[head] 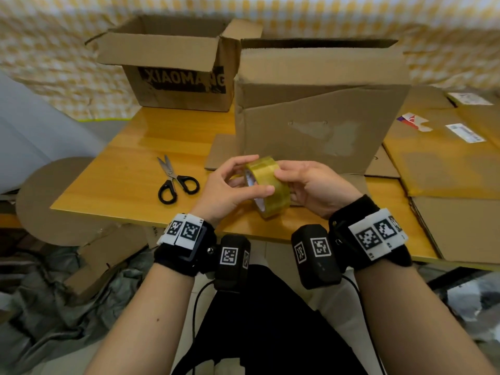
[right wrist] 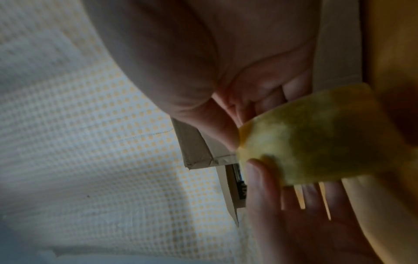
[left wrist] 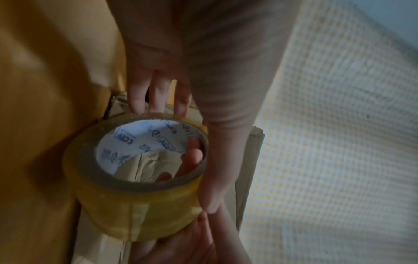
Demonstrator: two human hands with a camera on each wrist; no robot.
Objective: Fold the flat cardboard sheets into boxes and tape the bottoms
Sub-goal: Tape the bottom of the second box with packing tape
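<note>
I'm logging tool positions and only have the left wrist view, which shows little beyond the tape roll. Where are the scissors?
Observer: The scissors lie on the wooden table, to the left of the left hand, blades pointing away from the person.
Operator: Is the right hand on the roll too?
Observer: Yes. The right hand holds the tape roll from the right side, above the table's near edge.
Operator: Is a box ready for taping?
Observer: A folded cardboard box stands just behind the hands. Beyond it to the left sits an open box printed XIAOMANG.
</note>
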